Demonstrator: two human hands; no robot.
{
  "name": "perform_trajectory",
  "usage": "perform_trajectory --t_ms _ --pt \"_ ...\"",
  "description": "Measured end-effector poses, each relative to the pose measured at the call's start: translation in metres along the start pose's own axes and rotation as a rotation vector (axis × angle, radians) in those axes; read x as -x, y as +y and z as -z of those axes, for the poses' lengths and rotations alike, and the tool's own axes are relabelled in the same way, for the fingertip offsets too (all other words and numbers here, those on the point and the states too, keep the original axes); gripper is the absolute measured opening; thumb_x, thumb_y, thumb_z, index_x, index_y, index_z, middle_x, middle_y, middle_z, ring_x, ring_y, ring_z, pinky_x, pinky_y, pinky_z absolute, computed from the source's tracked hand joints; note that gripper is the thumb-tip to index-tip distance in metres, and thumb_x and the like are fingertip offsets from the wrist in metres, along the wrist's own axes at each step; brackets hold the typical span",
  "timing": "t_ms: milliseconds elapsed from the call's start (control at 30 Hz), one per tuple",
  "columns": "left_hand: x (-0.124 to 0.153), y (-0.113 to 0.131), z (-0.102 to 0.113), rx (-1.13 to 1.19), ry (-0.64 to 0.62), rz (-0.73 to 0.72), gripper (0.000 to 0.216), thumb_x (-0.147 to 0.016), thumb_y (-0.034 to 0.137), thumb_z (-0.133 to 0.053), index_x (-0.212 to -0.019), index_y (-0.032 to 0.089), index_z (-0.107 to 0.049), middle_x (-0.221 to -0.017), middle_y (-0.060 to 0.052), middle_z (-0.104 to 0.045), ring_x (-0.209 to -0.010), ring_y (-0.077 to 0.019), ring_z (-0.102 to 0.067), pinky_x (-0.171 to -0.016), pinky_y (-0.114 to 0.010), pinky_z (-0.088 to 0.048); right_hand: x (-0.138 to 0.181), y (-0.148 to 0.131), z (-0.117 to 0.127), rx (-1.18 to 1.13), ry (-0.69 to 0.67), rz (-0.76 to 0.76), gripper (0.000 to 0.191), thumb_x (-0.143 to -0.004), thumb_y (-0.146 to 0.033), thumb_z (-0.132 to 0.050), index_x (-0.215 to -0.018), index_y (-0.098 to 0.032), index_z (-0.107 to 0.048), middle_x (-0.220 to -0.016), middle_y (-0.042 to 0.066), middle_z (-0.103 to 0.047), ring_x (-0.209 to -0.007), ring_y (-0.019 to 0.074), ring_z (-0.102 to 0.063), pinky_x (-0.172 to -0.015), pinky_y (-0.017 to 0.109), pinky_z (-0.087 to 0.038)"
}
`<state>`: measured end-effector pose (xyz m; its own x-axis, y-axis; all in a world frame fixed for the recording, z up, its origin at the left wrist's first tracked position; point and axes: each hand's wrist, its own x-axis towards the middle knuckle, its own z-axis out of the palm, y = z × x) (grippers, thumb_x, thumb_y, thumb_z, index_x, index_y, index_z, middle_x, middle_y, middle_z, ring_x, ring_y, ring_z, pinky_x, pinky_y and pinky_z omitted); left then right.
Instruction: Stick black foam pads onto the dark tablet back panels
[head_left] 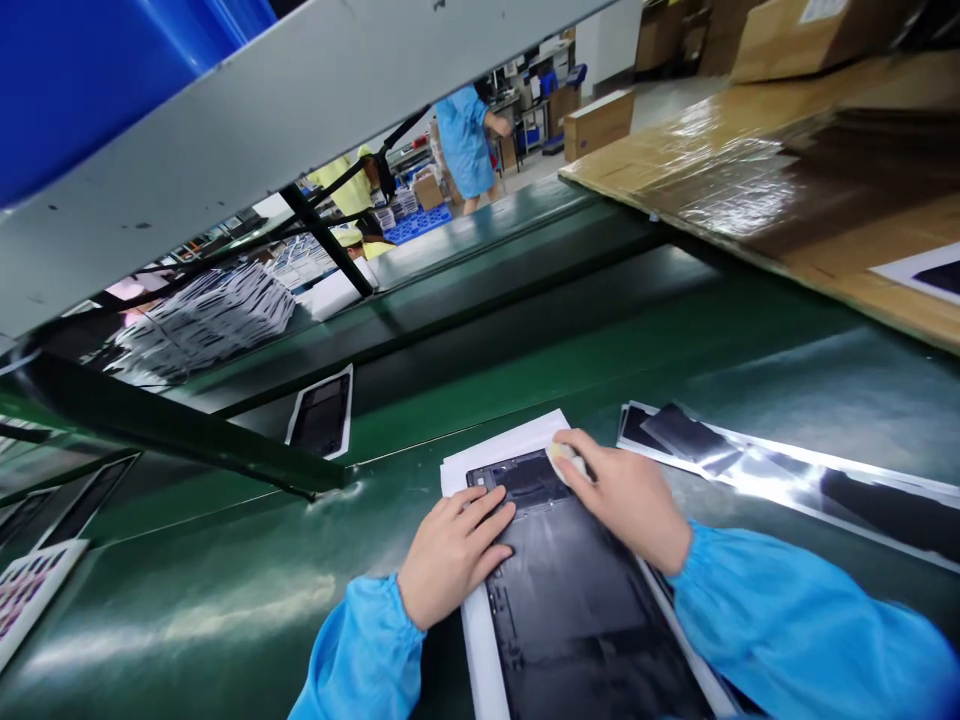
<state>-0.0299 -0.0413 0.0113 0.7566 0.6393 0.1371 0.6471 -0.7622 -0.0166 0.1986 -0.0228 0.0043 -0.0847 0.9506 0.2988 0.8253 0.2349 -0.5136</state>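
A black rectangular panel, like a tablet's back housing (577,590), lies on white sheets (517,437) on the green work surface in front of me. My left hand (459,548) rests on the panel's left edge near its far end, fingers stretched out and lying flat. At the far right corner of the panel, my right hand (626,490) pinches a small pale yellowish-white pad (568,462) and holds it against the surface. Most of the pad is covered by the fingers. The near end of the panel runs out of view.
Right of the panel lie strips of black film on white backing (795,480). A similar panel (321,412) sits on the conveyor (420,385) ahead. A green post (172,425) slants across the left. Cardboard (697,180) covers the upper right; co-workers (465,140) are beyond.
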Motion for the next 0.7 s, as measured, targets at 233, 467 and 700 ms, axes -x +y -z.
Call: perform_trajectory --t_ms 233,467,700 --pt "-0.009 0.001 0.002 -0.016 0.031 -0.001 0.036 -0.095 0.041 -0.045 -0.122 0.021 -0.060 -0.120 -0.011 -0.066 -0.102 -0.0242 -0.061 -0.083 -0.040 -0.056 0.014 0.002 -0.002 -0.063 0.037 0.092 0.027 -0.095 -0.032 -0.037 -0.100 -0.023 -0.063 -0.071 0.001 -0.073 -0.058 0.0168 -0.068 -0.049 0.024 -0.040" --pt "-0.028 0.020 0.003 -0.052 -0.006 0.052 0.036 -0.093 0.042 -0.049 -0.122 0.024 -0.058 -0.116 -0.011 -0.065 -0.100 -0.0256 -0.062 -0.079 -0.040 -0.053 0.020 0.013 0.006 -0.355 0.080 -0.158 0.025 -0.090 -0.040 -0.047 -0.101 -0.024 -0.061 -0.065 -0.002 -0.069 -0.049 0.0147 -0.062 -0.050 0.024 -0.044" --pt "-0.061 0.041 -0.018 -0.083 0.076 -0.042 0.041 -0.093 0.042 -0.048 -0.124 0.015 -0.054 -0.121 -0.012 -0.063 -0.106 -0.0246 -0.059 -0.083 -0.036 -0.048 0.030 0.036 0.010 -0.772 0.387 -0.530 0.037 -0.075 -0.051 -0.063 -0.097 -0.021 -0.065 -0.090 0.005 -0.072 -0.074 0.0194 -0.067 -0.062 0.029 -0.055"
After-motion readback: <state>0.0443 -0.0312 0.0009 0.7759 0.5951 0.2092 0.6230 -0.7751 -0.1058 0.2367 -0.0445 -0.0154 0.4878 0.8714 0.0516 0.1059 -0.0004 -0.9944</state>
